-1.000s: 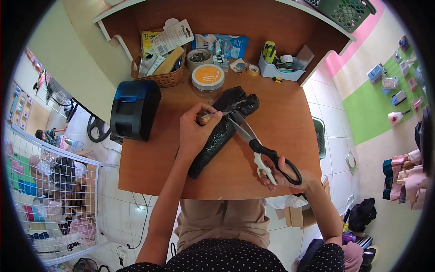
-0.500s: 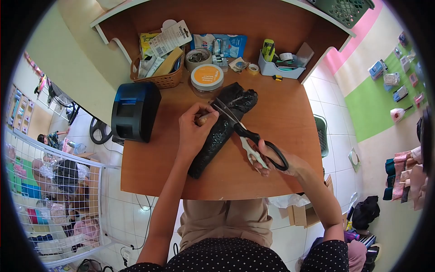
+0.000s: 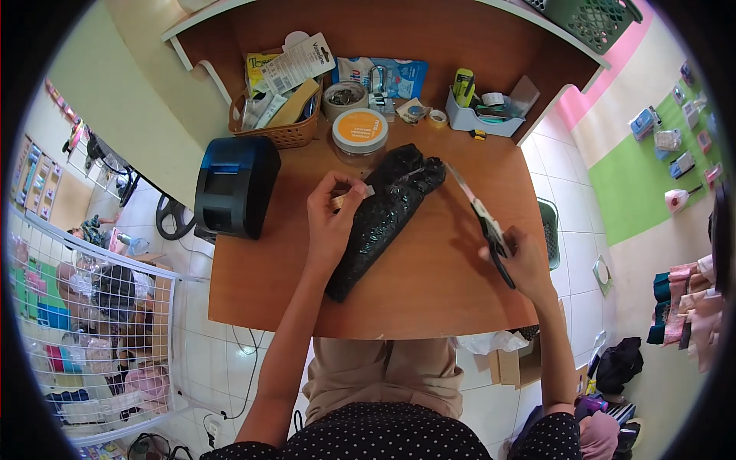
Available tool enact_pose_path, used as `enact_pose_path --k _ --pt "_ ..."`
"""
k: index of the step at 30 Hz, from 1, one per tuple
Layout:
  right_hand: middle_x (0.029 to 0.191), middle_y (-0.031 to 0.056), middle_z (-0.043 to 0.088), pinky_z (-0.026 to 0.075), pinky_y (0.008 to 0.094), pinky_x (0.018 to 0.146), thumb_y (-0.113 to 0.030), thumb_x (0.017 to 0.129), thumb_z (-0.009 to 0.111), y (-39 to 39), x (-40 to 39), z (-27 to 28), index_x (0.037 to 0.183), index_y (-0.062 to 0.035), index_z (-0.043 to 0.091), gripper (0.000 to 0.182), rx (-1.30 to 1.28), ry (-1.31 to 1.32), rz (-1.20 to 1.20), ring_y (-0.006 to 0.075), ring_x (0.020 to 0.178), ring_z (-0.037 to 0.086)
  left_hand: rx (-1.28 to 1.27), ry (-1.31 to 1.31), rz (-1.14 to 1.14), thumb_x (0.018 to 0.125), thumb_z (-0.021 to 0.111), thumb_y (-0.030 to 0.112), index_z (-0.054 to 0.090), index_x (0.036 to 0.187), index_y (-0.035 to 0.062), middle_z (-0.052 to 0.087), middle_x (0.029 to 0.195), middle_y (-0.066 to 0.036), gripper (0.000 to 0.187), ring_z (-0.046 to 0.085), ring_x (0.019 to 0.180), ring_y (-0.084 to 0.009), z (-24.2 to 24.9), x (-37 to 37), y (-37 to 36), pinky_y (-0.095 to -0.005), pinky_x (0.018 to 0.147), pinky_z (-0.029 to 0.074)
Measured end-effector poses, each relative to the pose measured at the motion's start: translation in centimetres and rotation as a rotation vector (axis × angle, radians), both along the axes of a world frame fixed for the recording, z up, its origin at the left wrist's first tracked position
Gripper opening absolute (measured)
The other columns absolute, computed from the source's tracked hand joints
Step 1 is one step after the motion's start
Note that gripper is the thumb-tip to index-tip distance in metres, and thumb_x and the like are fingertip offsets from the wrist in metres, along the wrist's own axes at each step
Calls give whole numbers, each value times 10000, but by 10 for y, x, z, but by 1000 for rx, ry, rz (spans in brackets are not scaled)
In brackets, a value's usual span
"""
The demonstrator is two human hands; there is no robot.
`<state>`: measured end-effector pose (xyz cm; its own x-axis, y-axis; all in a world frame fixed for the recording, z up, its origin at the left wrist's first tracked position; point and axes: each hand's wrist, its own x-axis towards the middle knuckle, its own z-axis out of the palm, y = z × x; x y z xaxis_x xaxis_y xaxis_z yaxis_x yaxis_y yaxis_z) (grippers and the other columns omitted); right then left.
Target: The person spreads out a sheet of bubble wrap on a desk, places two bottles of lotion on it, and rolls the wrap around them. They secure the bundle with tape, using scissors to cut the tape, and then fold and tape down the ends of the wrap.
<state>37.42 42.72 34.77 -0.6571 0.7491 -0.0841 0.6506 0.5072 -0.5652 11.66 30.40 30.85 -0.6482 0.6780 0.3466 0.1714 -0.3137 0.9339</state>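
On the brown desk lies a parcel (image 3: 379,222) wrapped in shiny black plastic, long and slanted, with a bunched upper end. My left hand (image 3: 336,211) is closed beside its left edge. A small tan roll of tape (image 3: 338,202) shows partly inside the fingers, and a short pale piece of tape (image 3: 369,191) sticks out at the fingertips near the black plastic. Away to the right, my right hand (image 3: 525,264) grips scissors (image 3: 486,218) with black and white handles. Their blades look closed and point up and left, apart from the parcel.
A black label printer (image 3: 238,188) stands at the desk's left. Along the back are a brown basket (image 3: 280,136), an orange-lidded jar (image 3: 359,132), a tape roll (image 3: 437,118) and a light blue organiser (image 3: 483,121). A white wire rack (image 3: 107,337) is at left.
The scissors have moved right, away from the tape at my left fingertips, and their blades have closed. My left hand stays by the parcel. The view has shifted slightly.
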Motion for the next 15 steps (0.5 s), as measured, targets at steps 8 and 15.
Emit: enact_pose_path --k 8,15 --pt "722 216 556 431 433 662 -243 639 764 11 -1 -30 737 71 553 391 364 -31 -249 353 723 552 57 10 -3 874 560 97 534 820 7 574 800 -4 108 464 675 -17 0 1 1 -166 572 367" --pt "788 177 587 438 416 714 -168 676 714 1 -24 -5 850 13 615 270 337 113 -123 345 793 557 81 -35 -9 873 566 106 534 827 3 578 788 -4 118 480 663 -22 1 1 2 -174 555 374"
